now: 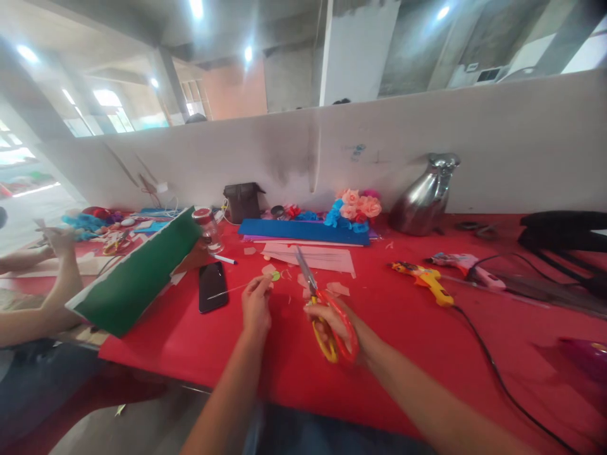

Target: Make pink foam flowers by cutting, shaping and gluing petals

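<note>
Metal scissors w/ red & yellow handles (313,292) sit in the R hand (332,319), blades angled up & away, R of the L fingers; blurry, can't tell if blades fully closed.

L to R: co-worker's hand (57,237) far L; long green board w/ white edge (137,278) leaning, L of the L fingers; clear jar w/ red lid (207,230) beyond it, to R. Black phone (213,287) flat on red-covered counter (294,379), just L of L fingers, white marker (225,260) nr its top. Thin pale strand (234,290) runs over phone to L hand (257,306), fingers pinching it; small lt-green round piece (275,276) at their tips, can't tell if held. R fingers curled thru & around handles. Pale pink sheet (332,258) beyond both hands, blue flat stack (303,232) behind. Yellow glue gun (424,281) well R of R fingers.
</note>
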Available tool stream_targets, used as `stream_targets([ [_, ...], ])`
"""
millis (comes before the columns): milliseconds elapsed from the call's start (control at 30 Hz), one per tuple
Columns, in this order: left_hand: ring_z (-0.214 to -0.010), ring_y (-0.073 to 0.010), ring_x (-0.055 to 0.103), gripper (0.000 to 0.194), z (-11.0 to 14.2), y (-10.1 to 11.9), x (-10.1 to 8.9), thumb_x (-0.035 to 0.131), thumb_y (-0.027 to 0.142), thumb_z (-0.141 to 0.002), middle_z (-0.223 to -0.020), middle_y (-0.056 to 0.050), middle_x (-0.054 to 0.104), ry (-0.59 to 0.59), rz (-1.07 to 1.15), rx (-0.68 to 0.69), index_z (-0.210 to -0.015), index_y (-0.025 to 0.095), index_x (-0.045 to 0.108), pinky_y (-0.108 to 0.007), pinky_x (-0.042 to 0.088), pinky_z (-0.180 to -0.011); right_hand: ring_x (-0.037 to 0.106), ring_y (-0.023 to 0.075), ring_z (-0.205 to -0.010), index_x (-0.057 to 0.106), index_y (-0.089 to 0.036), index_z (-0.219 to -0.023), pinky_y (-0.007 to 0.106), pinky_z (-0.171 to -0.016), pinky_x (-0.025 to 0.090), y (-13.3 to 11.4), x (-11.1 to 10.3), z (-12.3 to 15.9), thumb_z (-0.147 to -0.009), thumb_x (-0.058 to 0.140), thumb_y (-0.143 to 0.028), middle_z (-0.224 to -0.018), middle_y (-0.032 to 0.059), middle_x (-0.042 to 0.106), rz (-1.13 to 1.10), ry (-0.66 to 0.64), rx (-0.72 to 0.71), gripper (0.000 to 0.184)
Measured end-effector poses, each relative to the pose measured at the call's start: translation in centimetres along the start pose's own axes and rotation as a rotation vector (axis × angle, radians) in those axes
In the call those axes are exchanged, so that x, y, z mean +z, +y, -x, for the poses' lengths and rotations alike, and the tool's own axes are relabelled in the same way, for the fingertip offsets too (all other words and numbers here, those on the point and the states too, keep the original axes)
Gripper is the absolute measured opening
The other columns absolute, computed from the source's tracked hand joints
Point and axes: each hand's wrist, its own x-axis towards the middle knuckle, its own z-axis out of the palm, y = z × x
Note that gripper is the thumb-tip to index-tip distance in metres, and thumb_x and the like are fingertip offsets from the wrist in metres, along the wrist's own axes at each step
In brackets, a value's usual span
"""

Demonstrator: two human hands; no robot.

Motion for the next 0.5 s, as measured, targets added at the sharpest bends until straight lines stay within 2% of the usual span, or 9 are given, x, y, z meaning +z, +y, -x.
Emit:
stream_targets([
  [133, -0.056, -0.0065, 0.046, 0.023, 1.4, -0.3, 0.8, 0.076, 0.028, -0.052, -0.063, 0.003, 0.055, -0.066, -0.038, -0.055, -0.064, 0.015, 0.063, -0.02, 0.036, -0.057, 0.059, 0.0115, -0.056, 0.045, -0.022, -0.095, 0.02, -0.049, 0.042, 0.0, 0.7, -0.5, -0.057, 0.073, -0.029, -0.065, -0.0063, 0.056, -0.142, 0.169, -0.173, 0.048],
  [200, -0.055, -0.0061, 0.045, 0.02, 2.1, -0.6, 1.1, 0.075, 0.028, -0.054, -0.062, 0.003, 0.053, -0.099, -0.058, -0.077, -0.064, 0.015, 0.063, -0.02, 0.035, -0.057, 0.062, 0.0135, -0.064, 0.044, -0.023, -0.096, 0.021, -0.054, 0.044, -0.1, 0.9, -0.9, -0.054, 0.077, -0.032, -0.074, -0.0044, 0.059, -0.21, 0.219, -0.257, 0.054],
  [333, -0.054, -0.0066, 0.044, 0.017, 3.3, -1.2, 1.5, 0.074, 0.026, -0.056, -0.059, 0.003, 0.053, -0.141, -0.06, -0.127, -0.063, 0.015, 0.063, -0.021, 0.034, -0.056, 0.061, 0.0126, -0.065, 0.041, -0.023, -0.092, 0.02, -0.053, 0.042, -0.1, 1.0, -1.5, -0.054, 0.077, -0.033, -0.073, -0.0049, 0.059, -0.31, 0.277, -0.343, 0.053],
  [500, -0.055, -0.0071, 0.045, 0.017, 4.0, -1.5, 1.9, 0.075, 0.025, -0.056, -0.059, 0.002, 0.056, -0.167, -0.06, -0.121, -0.064, 0.014, 0.065, -0.021, 0.034, -0.057, 0.053, 0.008, -0.052, 0.04, -0.024, -0.089, 0.016, -0.045, 0.036, 0.1, 1.0, -1.7, -0.051, 0.077, -0.028, -0.061, -0.0095, 0.051, -0.392, 0.392, -0.363, 0.053],
])
